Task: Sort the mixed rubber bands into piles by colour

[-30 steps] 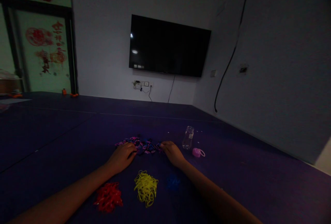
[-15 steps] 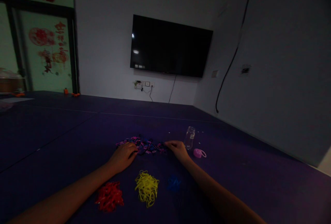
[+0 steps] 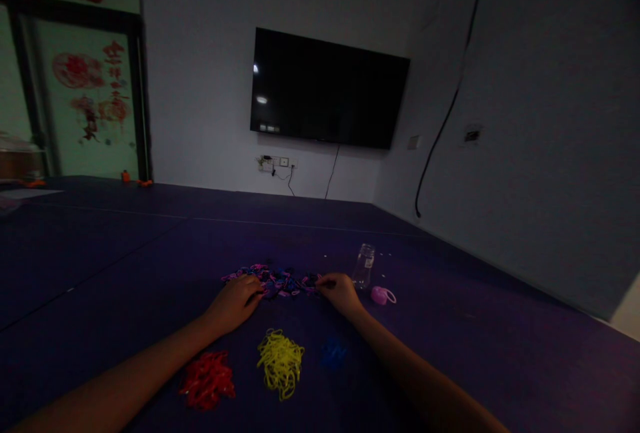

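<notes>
A mixed heap of small pink, blue and black rubber bands (image 3: 280,281) lies spread on the purple surface. My left hand (image 3: 237,300) rests at the heap's left side, fingers curled together, and what they hold, if anything, is hidden. At the right end, my right hand (image 3: 340,290) pinches low among the bands, thumb against fingers; dim light hides the thing between them. Nearer to me are three sorted piles: red rubber bands (image 3: 207,380) by my left forearm, yellow rubber bands (image 3: 281,363) in the middle, and a small pile of blue rubber bands (image 3: 333,352).
Just beyond my right hand stands a clear bottle (image 3: 363,266), with its pink looped cap (image 3: 381,296) beside it. Small white specks lie near the bottle. A wall-mounted television (image 3: 330,90) hangs ahead, and a dark cable (image 3: 445,123) runs down the right wall.
My right hand has shifted slightly left and down, its fingertips lower at the heap's right end. My left hand stays at the heap. The whole view has drifted a little.
</notes>
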Available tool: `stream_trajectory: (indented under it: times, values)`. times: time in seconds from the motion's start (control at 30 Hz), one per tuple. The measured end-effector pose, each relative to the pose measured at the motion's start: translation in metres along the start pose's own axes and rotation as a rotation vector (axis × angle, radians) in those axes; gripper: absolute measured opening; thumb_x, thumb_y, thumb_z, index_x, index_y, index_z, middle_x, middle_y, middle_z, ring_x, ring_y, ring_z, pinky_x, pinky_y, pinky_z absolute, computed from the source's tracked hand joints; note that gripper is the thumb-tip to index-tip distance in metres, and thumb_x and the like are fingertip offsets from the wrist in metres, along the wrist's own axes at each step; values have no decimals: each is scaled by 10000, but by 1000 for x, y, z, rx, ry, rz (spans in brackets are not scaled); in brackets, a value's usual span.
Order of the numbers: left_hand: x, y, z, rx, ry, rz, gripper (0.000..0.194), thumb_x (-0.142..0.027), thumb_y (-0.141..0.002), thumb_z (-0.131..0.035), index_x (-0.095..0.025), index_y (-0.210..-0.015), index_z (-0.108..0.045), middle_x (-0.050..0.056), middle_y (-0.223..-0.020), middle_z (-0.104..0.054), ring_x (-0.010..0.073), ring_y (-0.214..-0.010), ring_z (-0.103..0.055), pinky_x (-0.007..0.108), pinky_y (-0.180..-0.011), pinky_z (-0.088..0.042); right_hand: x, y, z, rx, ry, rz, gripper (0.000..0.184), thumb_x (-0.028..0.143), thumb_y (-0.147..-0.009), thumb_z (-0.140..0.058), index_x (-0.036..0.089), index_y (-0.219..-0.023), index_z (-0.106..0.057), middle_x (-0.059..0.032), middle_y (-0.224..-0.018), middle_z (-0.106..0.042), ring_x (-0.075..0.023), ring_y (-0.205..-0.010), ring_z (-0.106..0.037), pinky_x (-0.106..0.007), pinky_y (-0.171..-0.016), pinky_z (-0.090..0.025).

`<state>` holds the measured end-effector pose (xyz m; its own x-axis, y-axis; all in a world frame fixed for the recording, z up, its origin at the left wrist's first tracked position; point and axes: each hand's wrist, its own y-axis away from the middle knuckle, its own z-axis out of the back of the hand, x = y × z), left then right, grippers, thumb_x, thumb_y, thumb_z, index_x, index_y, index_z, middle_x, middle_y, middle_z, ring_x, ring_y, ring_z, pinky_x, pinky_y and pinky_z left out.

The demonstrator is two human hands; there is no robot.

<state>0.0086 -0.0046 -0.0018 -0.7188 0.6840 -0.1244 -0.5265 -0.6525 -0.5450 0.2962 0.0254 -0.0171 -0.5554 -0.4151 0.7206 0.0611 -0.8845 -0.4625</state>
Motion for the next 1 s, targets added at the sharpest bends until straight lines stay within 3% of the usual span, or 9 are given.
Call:
stream_trajectory:
  times: [0.33, 0.6, 0.8, 1.0]
  values:
    - [-1, 1, 2, -3, -13, -5, 185, -164, -852, -468, -198, -919, -637, 66, -981, -662, 221, -956, -601, 379, -854, -471, 7, 3, 0, 59, 104, 25, 128, 188, -671, -621, 214, -709, -740, -27, -714, -718, -199, -687, -657, -267, -623, -487]
    - [-1, 0, 2, 21, 18, 7, 177, -163, -862, -472, -183, -927, -636, 80, -997, -659, 230, -965, -598, 380, -856, -465, 13, 4, 0, 108, 262, 138, 267, 86, -721, -528, 218, -841, -727, -40, -896, -711, -196, -865, -641, -296, -786, -470]
    - [-1, 0, 1, 18, 16, 5, 175, -158, -862, -475, -176, -931, -636, 86, -995, -657, 230, -972, -597, 375, -861, -464, 15, 2, 1, 22, 208, 151, 271, 92, -767, -495, 202, -897, -706, -56, -945, -695, -190, -902, -627, -306, -814, -472]
    - [-2, 0, 3, 15, 24, -6, 182, -164, -863, -466, -182, -933, -633, 77, -977, -653, 221, -935, -603, 370, -829, -478, 18, 4, 1, 38, 163, 141, 267, 104, -735, -509, 208, -878, -710, -46, -890, -704, -190, -840, -638, -293, -761, -488]
